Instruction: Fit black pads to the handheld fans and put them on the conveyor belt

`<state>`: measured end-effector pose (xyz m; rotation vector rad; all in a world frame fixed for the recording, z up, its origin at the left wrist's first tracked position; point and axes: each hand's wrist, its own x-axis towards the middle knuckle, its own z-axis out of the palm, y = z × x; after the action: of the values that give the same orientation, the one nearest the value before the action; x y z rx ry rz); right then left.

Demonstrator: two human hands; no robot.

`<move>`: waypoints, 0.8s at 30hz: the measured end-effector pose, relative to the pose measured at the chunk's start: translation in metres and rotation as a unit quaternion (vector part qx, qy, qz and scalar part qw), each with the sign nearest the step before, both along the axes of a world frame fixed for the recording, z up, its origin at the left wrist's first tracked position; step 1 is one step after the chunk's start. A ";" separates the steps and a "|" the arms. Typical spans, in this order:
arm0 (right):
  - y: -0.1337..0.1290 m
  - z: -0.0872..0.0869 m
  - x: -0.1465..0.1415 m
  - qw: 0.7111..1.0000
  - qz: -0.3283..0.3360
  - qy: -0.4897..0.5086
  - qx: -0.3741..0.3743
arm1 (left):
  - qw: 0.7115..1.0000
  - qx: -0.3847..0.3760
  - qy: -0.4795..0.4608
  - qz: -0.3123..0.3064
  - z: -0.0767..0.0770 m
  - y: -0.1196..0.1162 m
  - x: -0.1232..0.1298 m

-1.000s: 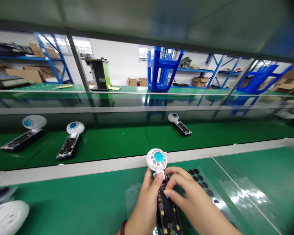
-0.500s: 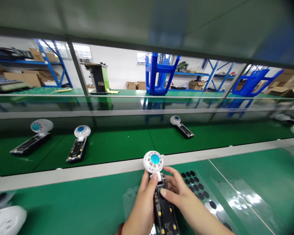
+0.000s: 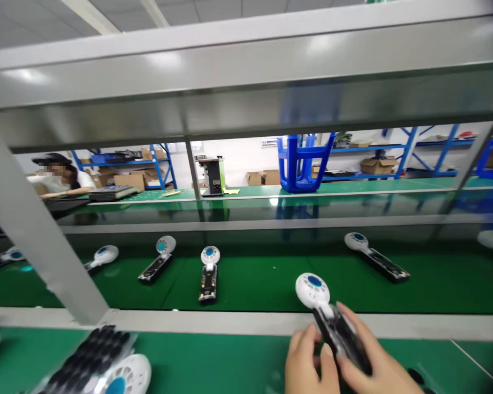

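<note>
A handheld device (image 3: pixel 340 331) with a round white head and a dark body is held over the rail at the front edge of the green belt. My right hand (image 3: pixel 372 355) grips its body from the right, slightly blurred. Just left of the body is my left hand (image 3: pixel 310 364), its fingers curled close to the lower part; whether they press on it cannot be made out. The white head, with its blue centre, points up and left.
Similar devices lie on the green belt (image 3: pixel 271 284). A white-headed unit (image 3: pixel 127 375) and a sheet of black discs (image 3: pixel 92 353) are at lower left. A slanted metal post (image 3: pixel 36 219) stands left. A person (image 3: pixel 59 175) sits far back.
The view has turned left and tilted up. The held device has swung to tilt up-left over the rail. My left hand has shifted from its neck to beside its lower body.
</note>
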<state>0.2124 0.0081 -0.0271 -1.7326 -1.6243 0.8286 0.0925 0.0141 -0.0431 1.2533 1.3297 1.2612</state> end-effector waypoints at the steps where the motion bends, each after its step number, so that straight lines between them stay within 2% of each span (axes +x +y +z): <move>1: 0.015 0.005 0.000 1.000 -0.018 -0.009 -0.008 | 0.993 0.036 0.108 0.004 0.011 0.006 -0.012; 3: 0.047 0.015 0.000 0.998 -0.045 -0.030 -0.012 | 0.951 0.078 0.298 0.040 0.031 0.023 -0.043; 5: 0.078 0.020 -0.002 0.998 -0.051 -0.044 -0.006 | 0.931 0.048 0.341 0.118 0.043 0.048 -0.080; 8: 0.118 0.016 -0.005 0.995 -0.082 -0.054 0.003 | 0.919 -0.051 0.348 0.178 0.042 0.092 -0.130; 11: 0.146 0.012 -0.007 0.988 -0.132 -0.082 0.000 | 0.923 -0.150 0.320 0.152 0.033 0.127 -0.160; 14: 0.153 0.018 -0.005 0.981 -0.148 -0.122 0.003 | 0.942 -0.202 0.252 0.094 0.031 0.142 -0.166; 16: 0.138 0.024 -0.003 0.982 -0.120 -0.144 0.013 | 0.958 -0.214 0.180 0.069 0.034 0.141 -0.159; 17: 0.122 0.027 -0.003 0.984 -0.092 -0.152 0.020 | 0.966 -0.213 0.136 0.058 0.037 0.138 -0.153; 19: 0.074 0.035 -0.005 0.988 0.002 -0.155 0.026 | 0.979 -0.195 0.043 0.037 0.045 0.126 -0.137; 22: -0.014 0.056 -0.001 0.980 0.151 -0.133 -0.003 | 0.985 -0.150 -0.082 0.011 0.055 0.096 -0.105; 23: -0.035 0.066 0.005 0.977 0.178 -0.116 -0.014 | 0.983 -0.140 -0.118 0.003 0.056 0.083 -0.092; 24: -0.049 0.077 0.015 0.984 0.161 -0.070 -0.005 | 0.979 -0.135 -0.151 -0.009 0.056 0.070 -0.078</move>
<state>0.2270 -0.0414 0.0495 -1.5857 -2.0343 0.8782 0.0144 0.0836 0.0132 0.8450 1.2156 1.1604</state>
